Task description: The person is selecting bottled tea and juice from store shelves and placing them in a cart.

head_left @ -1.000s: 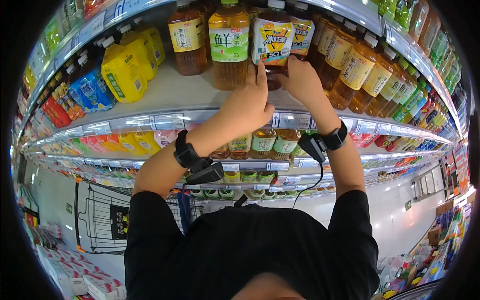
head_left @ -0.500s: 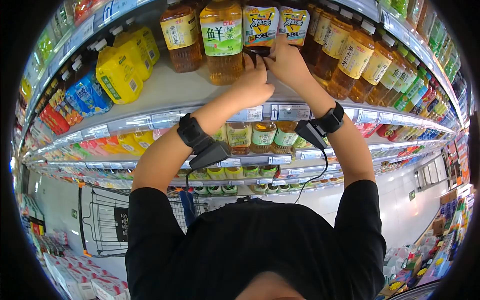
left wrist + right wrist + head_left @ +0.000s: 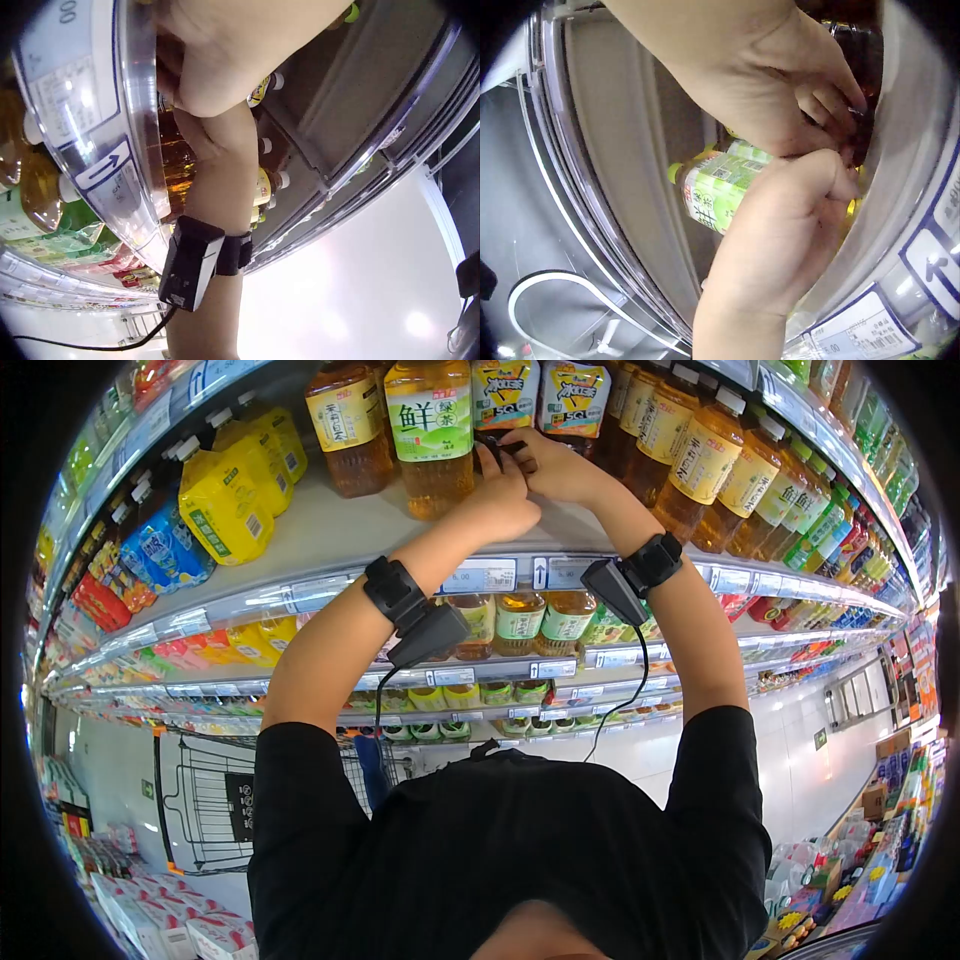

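Observation:
In the head view two iced tea bottles (image 3: 505,395) (image 3: 573,400) with white, yellow and black labels stand side by side. Both hands meet at the lower part of the left one. My left hand (image 3: 505,505) reaches up with fairly straight fingers at its base, beside the large green tea bottle (image 3: 430,415). From the right, my right hand (image 3: 558,468) comes across, its fingertips at the label's bottom edge. The right wrist view has the right hand (image 3: 757,90) with bent fingers, close above the left hand (image 3: 772,217); I cannot tell whether they grip the bottle.
Amber bottles with cream labels (image 3: 705,460) line the shelf on the right. Yellow jug packs (image 3: 225,510) and a blue pack (image 3: 165,540) stand left. A price rail (image 3: 480,575) edges the shelf. A shopping cart (image 3: 210,800) is below left.
The left iced tea bottle, earlier leaning in front of the other, now stands level beside it. My right hand has shifted left along its lower part; my left hand has moved lower down it.

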{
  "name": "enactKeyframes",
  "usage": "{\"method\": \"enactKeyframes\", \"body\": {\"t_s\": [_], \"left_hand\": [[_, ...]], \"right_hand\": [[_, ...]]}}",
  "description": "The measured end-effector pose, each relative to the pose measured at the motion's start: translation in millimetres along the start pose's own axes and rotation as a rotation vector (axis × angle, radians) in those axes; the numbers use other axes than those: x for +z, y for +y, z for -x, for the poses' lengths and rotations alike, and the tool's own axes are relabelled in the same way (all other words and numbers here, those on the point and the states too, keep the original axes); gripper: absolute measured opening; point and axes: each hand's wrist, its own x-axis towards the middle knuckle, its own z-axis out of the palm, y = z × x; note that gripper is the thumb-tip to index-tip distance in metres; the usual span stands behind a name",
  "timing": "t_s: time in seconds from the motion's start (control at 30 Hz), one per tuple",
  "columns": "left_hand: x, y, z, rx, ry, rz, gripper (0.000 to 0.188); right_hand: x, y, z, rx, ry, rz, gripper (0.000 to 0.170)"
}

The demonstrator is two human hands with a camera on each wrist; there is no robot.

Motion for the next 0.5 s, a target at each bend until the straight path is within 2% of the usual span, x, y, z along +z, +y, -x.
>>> {"method": "enactKeyframes", "body": {"t_s": [0.07,0.17,0.27,0.3,0.33,0.43,0.47,0.5], "left_hand": [[1.3,1.9,0.3,-0.025,0.009,-0.039,0.084],[-5.6,12.8,11.1,0.029,0.059,-0.099,0.087],[-8.7,27.5,13.6,0.145,0.171,-0.061,0.089],[-5.8,32.2,12.8,0.184,0.216,-0.032,0.089],[2.0,31.9,4.7,0.191,0.287,-0.044,0.090],[-2.5,37.9,-11.5,0.095,0.144,0.150,0.091],[-1.7,39.5,-13.6,0.071,0.148,0.159,0.091],[-0.6,40.7,-15.8,0.047,0.152,0.168,0.091]], "right_hand": [[0.8,16.5,-1.6,-0.054,-0.020,-0.083,0.053],[-20.7,-14.7,22.9,-0.196,0.162,0.123,0.047],[-42.4,-37.3,35.9,-0.016,0.579,0.309,0.042],[-40.8,-33.5,35.2,-0.078,0.804,0.213,0.045],[-41.6,-26.4,32.5,-0.071,0.862,0.301,0.050],[-35.7,-9.6,24.3,-0.074,1.006,0.525,0.062],[-33.2,-4.3,22.5,-0.078,1.050,0.593,0.065],[-33.0,3.7,20.0,-0.023,0.965,0.496,0.067]]}}
